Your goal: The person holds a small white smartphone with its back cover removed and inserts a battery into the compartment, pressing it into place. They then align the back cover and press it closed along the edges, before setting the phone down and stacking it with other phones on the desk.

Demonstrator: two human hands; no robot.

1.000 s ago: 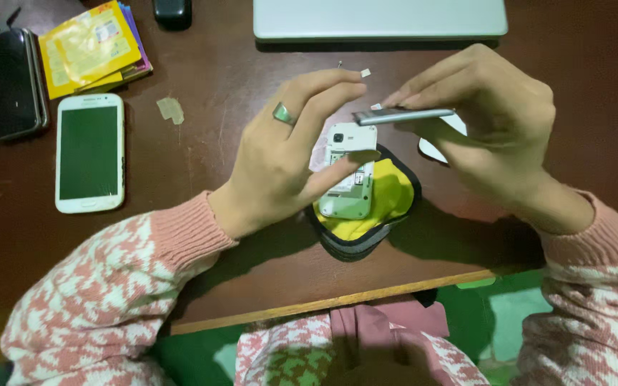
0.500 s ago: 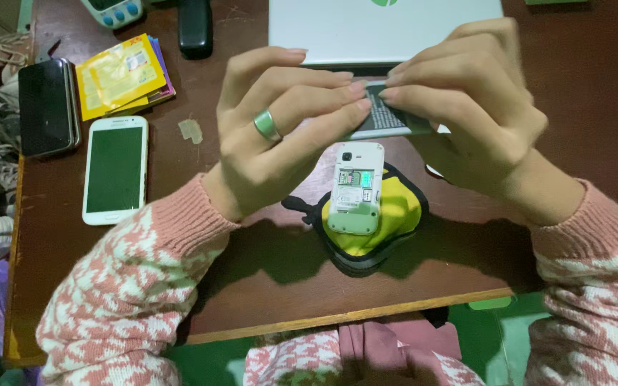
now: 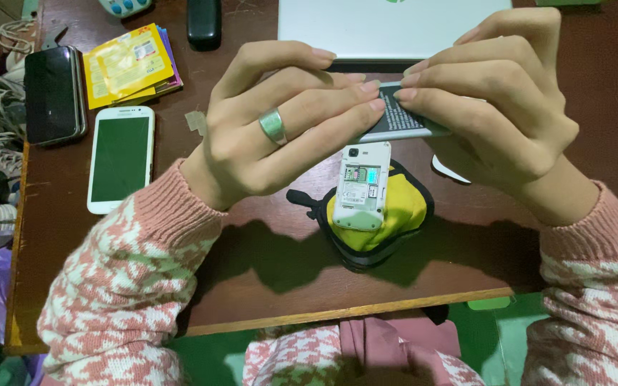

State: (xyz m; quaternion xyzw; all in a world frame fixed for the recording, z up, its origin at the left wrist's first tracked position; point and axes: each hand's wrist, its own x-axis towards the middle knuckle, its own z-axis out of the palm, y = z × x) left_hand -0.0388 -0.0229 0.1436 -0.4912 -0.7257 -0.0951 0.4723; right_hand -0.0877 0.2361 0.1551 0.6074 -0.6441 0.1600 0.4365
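Both of my hands hold a flat dark phone battery (image 3: 398, 118) between their fingertips, lifted above the table. My left hand (image 3: 280, 125) wears a silver ring and pinches the battery's left end. My right hand (image 3: 495, 96) grips its right end. Below them a small white phone (image 3: 363, 184) lies face down with its back cover off and its empty battery bay showing. It rests on a yellow cloth (image 3: 402, 211) in a black pouch (image 3: 366, 254).
On the brown wooden table (image 3: 266, 271), a white smartphone (image 3: 121, 157) lies at the left, with a black phone (image 3: 53, 93) and yellow packets (image 3: 129, 64) beyond it. A silver laptop (image 3: 395, 25) sits at the back, a black object (image 3: 204, 21) beside it. Shoes lie on the floor at the left.
My hands have lifted the battery off the phone and turned its flat face toward me; earlier I held it edge-on just above the phone. The view has shifted down and to the right.
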